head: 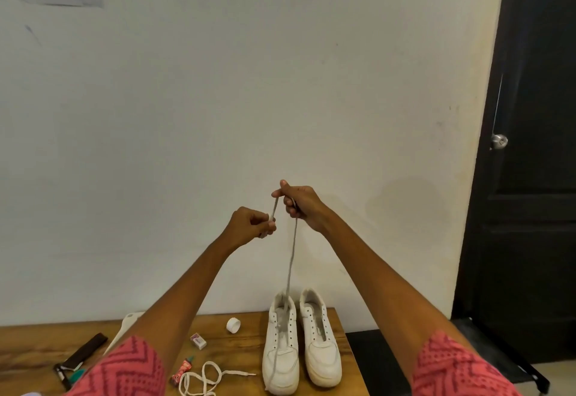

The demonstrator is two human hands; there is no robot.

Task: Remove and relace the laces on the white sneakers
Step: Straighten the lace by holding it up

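Pair of white low-top leather sneakers standing side by side, toes toward the camera, at the right end of the brown wooden tabletop. Left sneaker of the pair threaded at its lowest eyelets only, as far as can be told; right sneaker showing bare eyelets. Flat white lace running up from the left sneaker, drawn taut, high above the pair. Left hand above the sneakers, fingers curled, pinching the lace near its tip. Right hand just beside and slightly higher, thumb and forefinger pinching the same lace, remaining fingers folded over a further run of it. Second loose white lace coiled on the tabletop left of the sneakers. Also left of the sneakers: small white cap, small white box, red wrapper.

Handling judgement: lace light, limp, without stiffness except at the hardened tip; best taken at the tip for feeding through eyelets. Fabric apparently not slippery; light pinch sufficient. Sneakers light enough to lift or tip under a hard upward pull; steadying advisable. Stage judged: evening the two ends before crossing upward.
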